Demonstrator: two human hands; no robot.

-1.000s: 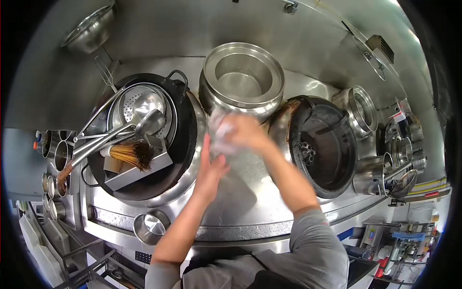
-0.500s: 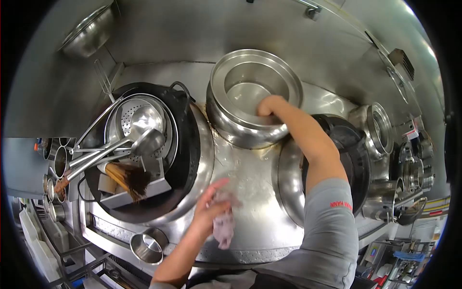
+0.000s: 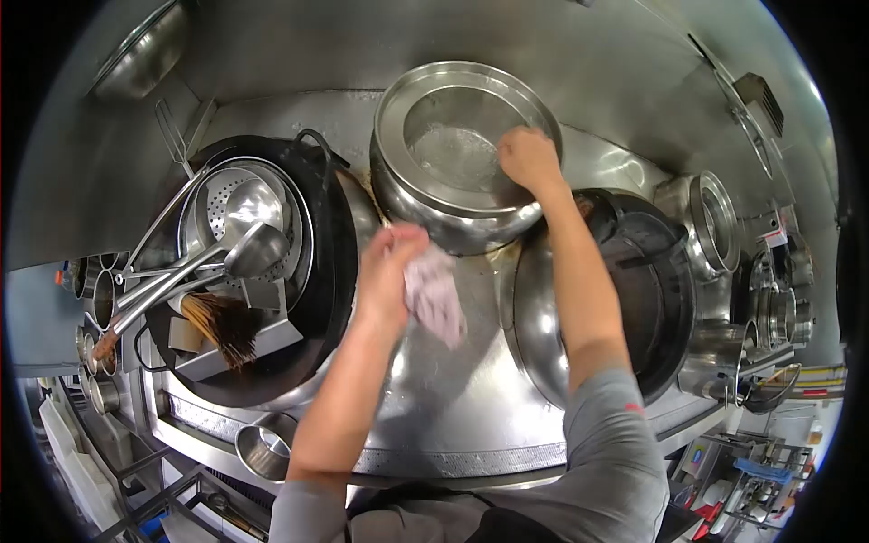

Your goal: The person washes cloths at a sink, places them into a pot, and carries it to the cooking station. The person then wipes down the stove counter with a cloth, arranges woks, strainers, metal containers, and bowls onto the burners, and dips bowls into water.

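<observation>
My left hand (image 3: pixel 387 271) is closed round a pale, crumpled cloth (image 3: pixel 441 297), which hangs down over the steel worktop in front of the large pot. This round steel pot (image 3: pixel 457 228) has a broad, flat rim and stands at the back, with some liquid or wet shine inside. Above the right side of its mouth is my right hand (image 3: pixel 530 159), curled into a fist. Its fingertips are turned away from view, so whatever they hold, if anything, is hidden.
On the left a black wok (image 3: pixel 321 308) carries ladles (image 3: pixel 258 251), a perforated strainer (image 3: pixel 215 195) and a bristle brush (image 3: pixel 222 326). Another dark wok (image 3: pixel 656 299) sits to the right, beside steel pots (image 3: pixel 715 222). A small steel cup (image 3: pixel 262 448) is at the front edge.
My left hand has moved up and forward with the cloth, nearer the pot. My right hand has lifted out of the pot's mouth and shifted right. The view has tilted slightly.
</observation>
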